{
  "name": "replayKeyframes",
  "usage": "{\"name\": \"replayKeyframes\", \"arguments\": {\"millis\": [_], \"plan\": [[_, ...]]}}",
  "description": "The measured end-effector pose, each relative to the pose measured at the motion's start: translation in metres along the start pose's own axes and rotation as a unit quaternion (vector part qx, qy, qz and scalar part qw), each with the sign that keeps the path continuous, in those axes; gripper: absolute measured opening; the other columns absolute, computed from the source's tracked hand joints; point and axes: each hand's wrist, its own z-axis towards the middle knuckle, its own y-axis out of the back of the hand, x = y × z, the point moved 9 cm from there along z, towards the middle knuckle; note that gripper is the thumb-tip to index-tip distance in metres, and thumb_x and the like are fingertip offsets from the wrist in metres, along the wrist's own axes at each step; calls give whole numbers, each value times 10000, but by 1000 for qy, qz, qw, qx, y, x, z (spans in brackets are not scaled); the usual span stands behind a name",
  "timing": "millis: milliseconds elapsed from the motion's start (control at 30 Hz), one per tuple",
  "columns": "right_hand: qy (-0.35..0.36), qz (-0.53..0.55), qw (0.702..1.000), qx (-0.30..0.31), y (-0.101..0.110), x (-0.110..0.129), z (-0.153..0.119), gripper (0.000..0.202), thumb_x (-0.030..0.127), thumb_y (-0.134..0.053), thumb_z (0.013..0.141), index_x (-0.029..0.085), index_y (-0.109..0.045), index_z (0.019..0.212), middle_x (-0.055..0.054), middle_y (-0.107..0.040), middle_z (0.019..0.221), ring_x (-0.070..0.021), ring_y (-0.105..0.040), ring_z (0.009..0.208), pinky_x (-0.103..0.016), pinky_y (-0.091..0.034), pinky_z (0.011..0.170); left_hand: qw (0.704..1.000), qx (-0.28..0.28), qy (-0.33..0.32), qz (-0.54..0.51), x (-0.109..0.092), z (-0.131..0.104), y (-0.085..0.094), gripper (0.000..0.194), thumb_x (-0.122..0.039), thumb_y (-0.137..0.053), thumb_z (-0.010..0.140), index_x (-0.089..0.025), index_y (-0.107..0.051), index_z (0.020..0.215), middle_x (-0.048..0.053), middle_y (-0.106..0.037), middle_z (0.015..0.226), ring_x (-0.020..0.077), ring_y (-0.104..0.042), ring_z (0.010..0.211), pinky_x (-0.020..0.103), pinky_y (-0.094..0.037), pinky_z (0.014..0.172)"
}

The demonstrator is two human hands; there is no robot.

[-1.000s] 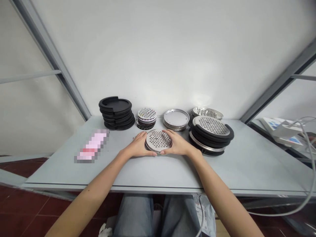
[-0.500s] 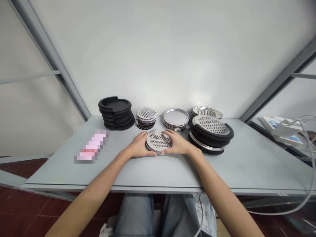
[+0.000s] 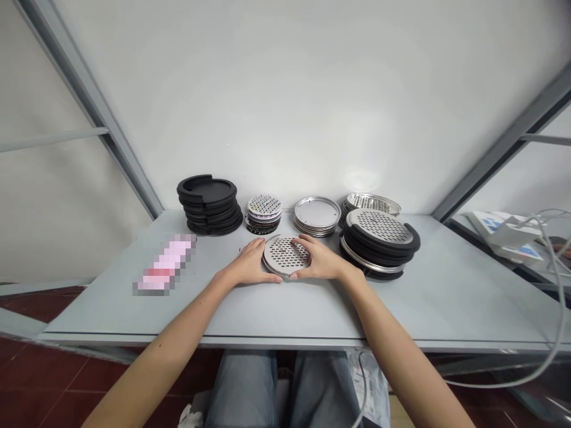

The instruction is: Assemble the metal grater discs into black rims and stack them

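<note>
A round metal disc with rows of slots (image 3: 286, 254) lies on the grey table between both hands. My left hand (image 3: 250, 263) grips its left edge, the thumb along the front. On the opposite side my right hand (image 3: 317, 258) holds the rim, fingers at the back and thumb at the front. Behind the disc stand a stack of small patterned discs (image 3: 264, 206) and a stack of plain metal trays (image 3: 317, 213). To the right, a slotted disc sits in the top black ring of a mixed stack (image 3: 380, 242).
A stack of black rings (image 3: 207, 205) stands at the back left, and a blurred pink item (image 3: 166, 264) lies before it. More metal trays (image 3: 373, 203) are at the back right. A white cable (image 3: 559, 297) hangs beside white boxes (image 3: 508, 235) at far right.
</note>
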Motion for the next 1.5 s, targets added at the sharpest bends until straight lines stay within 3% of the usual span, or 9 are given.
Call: {"name": "replayKeyframes", "arguments": {"millis": [700,933,1067,1167,1267,1500], "plan": [[-21,17,999,22,1,0,-1,1070,663,-784,516,168,-449,1403,-211,-358,1472,-371,-362,1363,-502,-306,1110,1000,16,2,-1,-5,-1,1,1087,-697,-741,570,-218,-329,1455,153,-392,1456,383,-298,1379,513,-283,1117],[-28,25,999,27,1,-2,-1,1051,640,-803,507,167,-473,1385,-227,-336,1485,-377,-339,1381,-518,-294,1114,1000,5,7,2,-4,-2,1,941,-719,-625,701,-214,-336,1440,161,-416,1438,378,-331,1364,529,-303,1095],[-35,17,999,34,0,-1,-2,1060,642,-804,509,152,-470,1389,-235,-329,1488,-380,-328,1387,-511,-286,1122,1000,16,18,4,-4,-2,0,975,-725,-630,690,-213,-303,1452,168,-322,1509,382,-251,1413,530,-270,1118],[-32,23,999,32,2,1,-1,918,632,-743,629,145,-496,1366,-236,-345,1477,-368,-344,1380,-507,-302,1113,1000,15,18,3,-6,-2,1,995,-729,-641,675,-223,-286,1454,161,-290,1527,381,-229,1424,528,-260,1126],[-18,29,999,14,5,4,-1,702,582,-631,785,150,-531,1330,-217,-407,1431,-332,-383,1361,-482,-332,1099,1000,9,2,-3,-9,-2,3,948,-723,-651,671,-218,-346,1412,155,-372,1474,374,-308,1383,517,-298,1105],[13,7,999,-32,9,8,1,575,498,-651,799,158,-573,1256,-171,-522,1283,-296,-518,1221,-443,-404,1046,1000,-5,-18,-20,-16,-2,8,857,-693,-684,664,-225,-429,1335,133,-493,1348,353,-423,1287,489,-351,1060]]}}
